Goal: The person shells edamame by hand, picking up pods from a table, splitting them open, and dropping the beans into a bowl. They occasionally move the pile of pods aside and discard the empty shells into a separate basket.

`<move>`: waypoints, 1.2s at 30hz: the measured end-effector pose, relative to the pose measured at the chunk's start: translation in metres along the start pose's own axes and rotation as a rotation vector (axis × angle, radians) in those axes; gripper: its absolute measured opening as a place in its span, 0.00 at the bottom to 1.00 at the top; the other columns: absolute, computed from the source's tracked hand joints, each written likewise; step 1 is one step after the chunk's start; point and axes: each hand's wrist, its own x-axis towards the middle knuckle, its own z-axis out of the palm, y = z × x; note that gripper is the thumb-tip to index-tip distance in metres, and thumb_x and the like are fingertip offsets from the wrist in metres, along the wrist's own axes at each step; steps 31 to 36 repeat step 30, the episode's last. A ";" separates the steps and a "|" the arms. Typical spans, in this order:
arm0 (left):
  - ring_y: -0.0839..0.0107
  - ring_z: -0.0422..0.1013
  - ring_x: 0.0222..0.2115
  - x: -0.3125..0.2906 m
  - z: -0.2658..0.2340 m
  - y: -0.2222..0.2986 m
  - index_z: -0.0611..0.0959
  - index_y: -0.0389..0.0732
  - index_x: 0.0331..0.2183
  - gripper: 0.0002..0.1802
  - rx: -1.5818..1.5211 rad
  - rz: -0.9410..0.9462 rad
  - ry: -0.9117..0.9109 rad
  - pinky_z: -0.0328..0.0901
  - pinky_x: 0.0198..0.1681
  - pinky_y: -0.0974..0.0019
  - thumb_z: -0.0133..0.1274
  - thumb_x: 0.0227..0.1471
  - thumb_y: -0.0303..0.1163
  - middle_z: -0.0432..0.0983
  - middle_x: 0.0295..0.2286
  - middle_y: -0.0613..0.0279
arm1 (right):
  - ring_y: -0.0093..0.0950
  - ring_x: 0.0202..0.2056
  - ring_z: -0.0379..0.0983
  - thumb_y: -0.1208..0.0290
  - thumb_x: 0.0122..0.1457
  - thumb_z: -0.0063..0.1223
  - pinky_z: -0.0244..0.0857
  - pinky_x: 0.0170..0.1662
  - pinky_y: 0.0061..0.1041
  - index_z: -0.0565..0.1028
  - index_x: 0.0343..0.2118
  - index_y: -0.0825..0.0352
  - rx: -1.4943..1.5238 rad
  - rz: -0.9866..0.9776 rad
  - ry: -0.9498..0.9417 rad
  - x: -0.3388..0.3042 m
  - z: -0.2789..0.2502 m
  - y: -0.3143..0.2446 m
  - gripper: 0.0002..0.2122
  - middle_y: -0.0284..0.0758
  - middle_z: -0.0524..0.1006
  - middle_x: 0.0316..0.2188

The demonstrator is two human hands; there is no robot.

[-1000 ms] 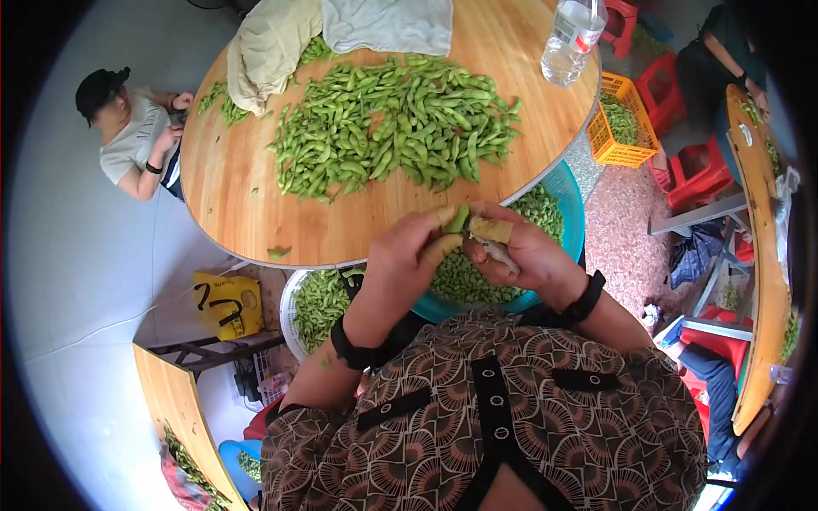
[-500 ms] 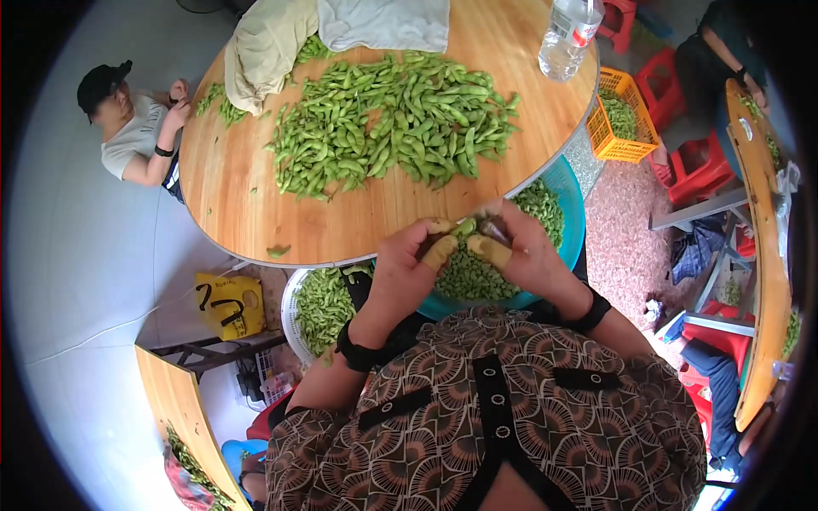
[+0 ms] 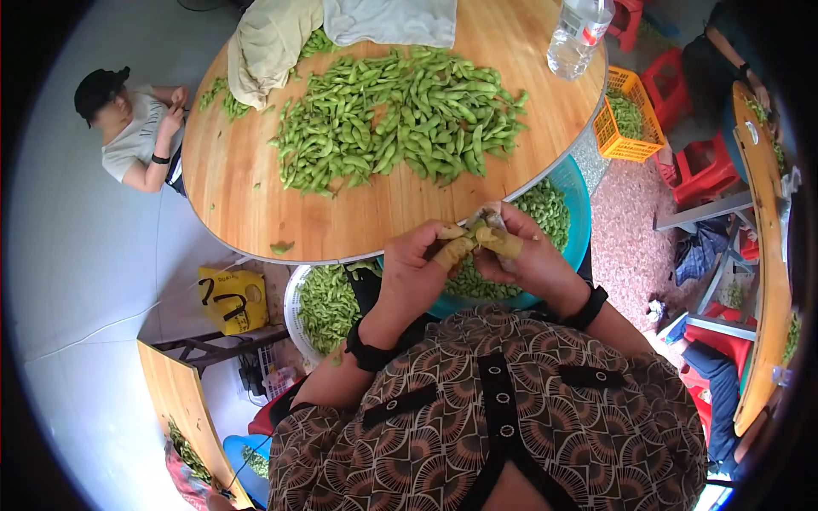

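Note:
My left hand (image 3: 416,260) and my right hand (image 3: 535,262) meet just off the near edge of the round wooden table. Yellowish coverings wrap the thumbs. Between the fingertips both hands pinch a green bean pod (image 3: 477,228), mostly hidden by the thumbs. Below them stands a turquoise basin (image 3: 582,213) holding many shelled green beans (image 3: 542,207). On the table (image 3: 247,217) lies a broad heap of green bean pods (image 3: 400,119).
Left of the basin stands a white basket (image 3: 291,311) of pods. Cloths (image 3: 388,21) and a water bottle (image 3: 578,43) occupy the table's far side. An orange crate (image 3: 630,146) and red stools (image 3: 703,170) stand right. A person (image 3: 145,136) is at the left.
My thumbs have come closer together over the pod, and my right thumb has risen and turned inward. The whole view has shifted slightly.

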 end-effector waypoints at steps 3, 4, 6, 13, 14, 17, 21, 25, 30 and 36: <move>0.82 0.69 0.23 0.001 -0.003 0.000 0.80 0.35 0.33 0.03 -0.014 -0.014 0.003 0.64 0.26 0.77 0.54 0.55 0.22 0.76 0.24 0.68 | 0.14 0.18 0.64 0.69 0.65 0.43 0.49 0.17 0.12 0.68 0.39 0.60 -0.071 0.044 0.043 0.000 0.002 -0.002 0.04 0.28 0.72 0.24; 0.82 0.70 0.23 0.002 -0.003 0.000 0.80 0.35 0.33 0.03 -0.025 -0.031 -0.009 0.64 0.26 0.77 0.54 0.55 0.22 0.76 0.24 0.68 | 0.14 0.19 0.66 0.70 0.65 0.43 0.50 0.17 0.12 0.68 0.39 0.61 -0.069 0.030 0.048 0.000 0.001 -0.002 0.04 0.29 0.73 0.25; 0.81 0.70 0.23 0.001 -0.001 0.002 0.80 0.35 0.33 0.03 0.030 -0.009 0.016 0.65 0.26 0.76 0.55 0.54 0.23 0.76 0.24 0.67 | 0.14 0.21 0.67 0.70 0.65 0.42 0.51 0.18 0.12 0.69 0.40 0.61 -0.068 0.016 0.051 0.000 0.001 -0.003 0.04 0.30 0.74 0.27; 0.65 0.75 0.26 0.000 0.007 0.001 0.81 0.36 0.32 0.05 0.796 0.646 0.097 0.69 0.30 0.70 0.58 0.49 0.22 0.78 0.25 0.57 | 0.19 0.23 0.72 0.76 0.60 0.44 0.50 0.16 0.13 0.69 0.45 0.62 0.016 0.058 0.128 0.000 0.004 -0.004 0.10 0.33 0.76 0.31; 0.65 0.75 0.26 0.000 0.008 -0.003 0.81 0.36 0.32 0.05 0.794 0.646 0.096 0.69 0.30 0.70 0.58 0.49 0.22 0.78 0.25 0.57 | 0.20 0.24 0.73 0.76 0.60 0.44 0.50 0.16 0.13 0.69 0.45 0.62 0.040 0.036 0.107 0.000 0.002 -0.003 0.11 0.33 0.76 0.32; 0.62 0.74 0.24 -0.002 0.009 -0.008 0.81 0.37 0.33 0.08 0.540 0.486 0.115 0.68 0.28 0.66 0.59 0.48 0.24 0.77 0.25 0.57 | 0.21 0.26 0.74 0.76 0.58 0.46 0.54 0.17 0.16 0.69 0.42 0.65 -0.067 -0.007 0.085 0.001 -0.002 -0.001 0.09 0.34 0.76 0.32; 0.77 0.74 0.30 0.001 0.005 -0.014 0.81 0.34 0.36 0.07 0.180 0.191 0.126 0.68 0.34 0.73 0.57 0.51 0.22 0.80 0.30 0.59 | 0.24 0.27 0.75 0.77 0.58 0.45 0.56 0.17 0.16 0.69 0.42 0.67 0.044 0.018 0.130 0.003 -0.002 0.001 0.09 0.35 0.76 0.33; 0.78 0.74 0.30 -0.003 0.000 -0.010 0.82 0.34 0.35 0.07 0.120 0.131 0.163 0.68 0.36 0.75 0.58 0.51 0.22 0.80 0.30 0.61 | 0.25 0.27 0.76 0.77 0.59 0.45 0.61 0.19 0.18 0.70 0.43 0.67 -0.014 0.060 0.097 0.004 -0.003 -0.002 0.10 0.35 0.75 0.35; 0.66 0.78 0.29 -0.029 -0.062 0.047 0.83 0.41 0.34 0.15 1.167 -0.135 -0.148 0.71 0.37 0.65 0.62 0.50 0.42 0.82 0.31 0.58 | 0.29 0.35 0.75 0.71 0.60 0.44 0.70 0.30 0.26 0.70 0.46 0.61 -1.035 -0.111 -0.102 0.004 -0.019 -0.002 0.12 0.35 0.74 0.37; 0.66 0.78 0.29 -0.029 -0.062 0.047 0.83 0.41 0.34 0.15 1.167 -0.135 -0.148 0.71 0.37 0.65 0.62 0.50 0.42 0.82 0.31 0.58 | 0.29 0.35 0.75 0.71 0.60 0.44 0.70 0.30 0.26 0.70 0.46 0.61 -1.035 -0.111 -0.102 0.004 -0.019 -0.002 0.12 0.35 0.74 0.37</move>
